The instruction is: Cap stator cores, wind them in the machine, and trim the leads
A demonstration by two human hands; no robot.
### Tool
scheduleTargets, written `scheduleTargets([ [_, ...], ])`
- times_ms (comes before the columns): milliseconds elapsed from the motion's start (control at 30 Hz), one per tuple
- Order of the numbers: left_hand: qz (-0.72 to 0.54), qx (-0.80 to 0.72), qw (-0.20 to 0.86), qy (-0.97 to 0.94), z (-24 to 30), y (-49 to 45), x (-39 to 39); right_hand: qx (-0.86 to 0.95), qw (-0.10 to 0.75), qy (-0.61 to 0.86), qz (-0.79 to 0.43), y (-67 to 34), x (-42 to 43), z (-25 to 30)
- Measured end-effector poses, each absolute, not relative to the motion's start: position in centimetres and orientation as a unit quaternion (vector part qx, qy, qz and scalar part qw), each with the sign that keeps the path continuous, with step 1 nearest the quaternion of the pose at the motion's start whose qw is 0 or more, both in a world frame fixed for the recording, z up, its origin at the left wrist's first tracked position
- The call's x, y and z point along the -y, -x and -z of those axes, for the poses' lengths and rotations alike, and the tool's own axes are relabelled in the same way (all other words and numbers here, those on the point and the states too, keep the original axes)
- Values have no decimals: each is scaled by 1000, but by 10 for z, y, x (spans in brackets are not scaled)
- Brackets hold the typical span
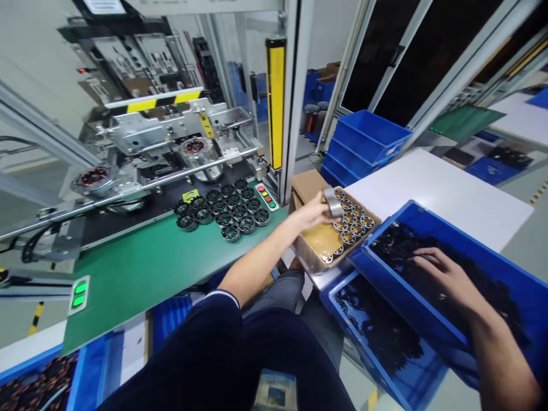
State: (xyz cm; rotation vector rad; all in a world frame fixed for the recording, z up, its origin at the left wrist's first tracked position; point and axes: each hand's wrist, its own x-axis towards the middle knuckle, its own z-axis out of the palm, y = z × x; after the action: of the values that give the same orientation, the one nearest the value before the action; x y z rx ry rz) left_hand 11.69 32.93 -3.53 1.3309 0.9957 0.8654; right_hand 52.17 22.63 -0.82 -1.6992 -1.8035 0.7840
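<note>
My left hand (pixel 312 212) is closed on a silvery ring-shaped stator core (pixel 333 202), raised over a cardboard box (pixel 314 264). Inside that box, rows of similar metal stator cores (pixel 356 229) stand beside a tan sheet (pixel 321 238). My right hand (pixel 447 277) reaches into a blue bin (pixel 413 302), its fingers stretched out and apart over a heap of small black plastic parts (pixel 479 279). The fingertips are at the parts, and I see nothing held between them.
Assembled stators with black frames (pixel 231 208) stand in rows on a green bench (pixel 171 257), before a winding machine (pixel 171 137). A button panel (pixel 266 197) sits near the yellow light barrier (pixel 275 105). A lower blue bin (pixel 338 311) and stacked blue bins (pixel 368 140) flank the white table (pixel 462 191).
</note>
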Motion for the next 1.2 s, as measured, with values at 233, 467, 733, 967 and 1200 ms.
scheduleTargets([
  [233,-381,-305,803,-342,101,-81,-127,699,309,584,-275,-443,-197,-23],
  [467,-387,-376,804,-251,154,-89,13,861,76,415,-285,-243,-255,1],
  [733,-395,-329,810,-282,130,-53,34,878,-65,399,-255,-124,-326,22],
  [967,-445,-338,798,-226,137,-50,27,869,-51,406,-277,-113,-344,26],
  [1200,-465,-368,790,-154,151,-56,26,857,97,397,-313,-191,-270,33],
])
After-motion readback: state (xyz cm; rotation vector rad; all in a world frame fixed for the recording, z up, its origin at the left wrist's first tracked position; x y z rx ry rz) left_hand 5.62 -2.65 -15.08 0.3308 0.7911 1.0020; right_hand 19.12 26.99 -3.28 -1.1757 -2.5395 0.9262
